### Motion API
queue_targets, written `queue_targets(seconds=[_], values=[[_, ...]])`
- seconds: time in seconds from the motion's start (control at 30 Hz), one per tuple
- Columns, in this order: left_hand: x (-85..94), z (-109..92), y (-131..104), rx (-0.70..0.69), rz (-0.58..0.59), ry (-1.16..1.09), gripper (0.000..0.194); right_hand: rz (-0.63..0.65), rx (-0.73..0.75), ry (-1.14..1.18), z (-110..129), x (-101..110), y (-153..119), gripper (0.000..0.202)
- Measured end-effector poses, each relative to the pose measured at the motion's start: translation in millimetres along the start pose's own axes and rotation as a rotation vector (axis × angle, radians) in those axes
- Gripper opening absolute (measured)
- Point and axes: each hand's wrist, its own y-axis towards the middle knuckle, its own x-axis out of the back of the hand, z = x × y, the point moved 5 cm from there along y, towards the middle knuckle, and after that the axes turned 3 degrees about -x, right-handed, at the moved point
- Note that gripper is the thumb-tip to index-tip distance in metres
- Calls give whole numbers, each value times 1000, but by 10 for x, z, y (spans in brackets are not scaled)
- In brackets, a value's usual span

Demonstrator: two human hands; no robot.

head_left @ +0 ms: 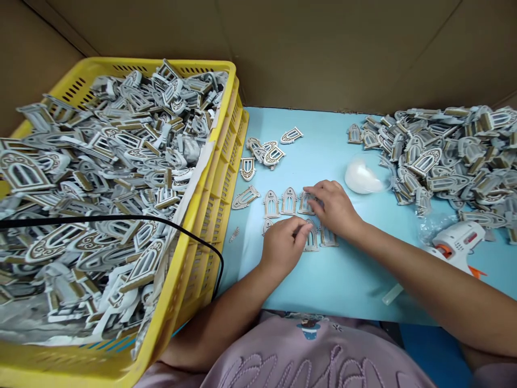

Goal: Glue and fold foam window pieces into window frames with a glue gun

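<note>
Small arched window frames lie in two rows on the light blue table [343, 285], in the middle of the head view. In the upper row, my right hand [334, 209] has thumb and fingertips closed on the edges of the rightmost arched window frame [307, 202], partly covering it. Beside it stand two more frames, one a grey arched frame [289, 201]. My left hand [284, 243] is over the lower row with its fingers curled and thumb against the index finger. What it pinches, if anything, is hidden. A lower-row frame [311, 240] shows just right of its fingertips.
On the left, a yellow crate [226, 161] brims with window frames, a black cable [177, 225] crossing it. Several loose frames [272, 154] lie beyond the rows. At right are a heap of frames [444, 156], a white mound in clear plastic [362, 177] and a glue gun [460, 242].
</note>
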Motion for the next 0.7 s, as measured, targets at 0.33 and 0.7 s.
queue_targets(seconds=[0.33,0.7], values=[[20,51,5,94,-57,-253,23,193,64,221,371,105,-139,39],[4,108,-8,164,-113,-392,33,204,279,137,544,249,-122,50]])
